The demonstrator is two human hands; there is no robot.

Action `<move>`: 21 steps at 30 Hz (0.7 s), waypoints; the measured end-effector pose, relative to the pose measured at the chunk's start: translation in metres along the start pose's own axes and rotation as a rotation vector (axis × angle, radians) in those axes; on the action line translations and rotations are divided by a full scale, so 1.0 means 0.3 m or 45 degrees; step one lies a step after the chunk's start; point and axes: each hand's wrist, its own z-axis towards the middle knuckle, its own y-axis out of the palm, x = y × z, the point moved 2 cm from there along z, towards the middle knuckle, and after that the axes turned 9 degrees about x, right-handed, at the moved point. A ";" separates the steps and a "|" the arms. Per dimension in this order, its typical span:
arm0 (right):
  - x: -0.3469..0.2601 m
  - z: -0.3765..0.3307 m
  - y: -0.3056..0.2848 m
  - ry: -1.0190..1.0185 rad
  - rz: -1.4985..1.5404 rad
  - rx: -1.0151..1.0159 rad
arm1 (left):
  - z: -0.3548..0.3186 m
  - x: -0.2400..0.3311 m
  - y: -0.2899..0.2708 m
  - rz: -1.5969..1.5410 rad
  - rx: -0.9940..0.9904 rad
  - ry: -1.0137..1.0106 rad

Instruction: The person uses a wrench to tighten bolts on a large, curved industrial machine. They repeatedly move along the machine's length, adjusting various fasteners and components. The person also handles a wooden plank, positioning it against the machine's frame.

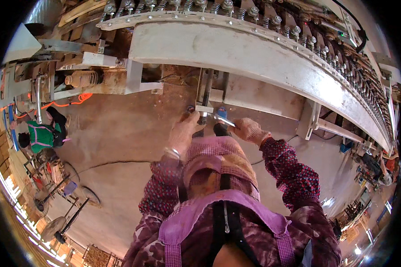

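A pale work glove covers my left hand, whose fingers are closed at a dark bolt on the near end of a metal bar under the machine. A small light-coloured metal block sits across that bar end, just beyond the bolt. My right hand, also gloved, grips a silver wrench by its handle end. The wrench lies roughly level, its other end reaching left toward the bolt. Whether its jaw is seated on the bolt cannot be made out.
A long white machine beam with rows of springs and bolts runs above my hands. An orange hose lies at left, near a person in green and a wheeled cart. A dark cable crosses the floor.
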 end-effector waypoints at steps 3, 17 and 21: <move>0.033 -0.019 0.008 0.182 -0.116 -0.082 | 0.033 0.002 -0.018 0.261 -0.161 0.034; -0.089 -0.228 -0.108 0.271 0.350 -0.125 | -0.033 0.063 0.090 0.027 -0.040 -0.150; -0.103 -0.206 -0.126 0.058 0.220 -0.057 | -0.048 0.103 0.089 0.843 0.023 0.185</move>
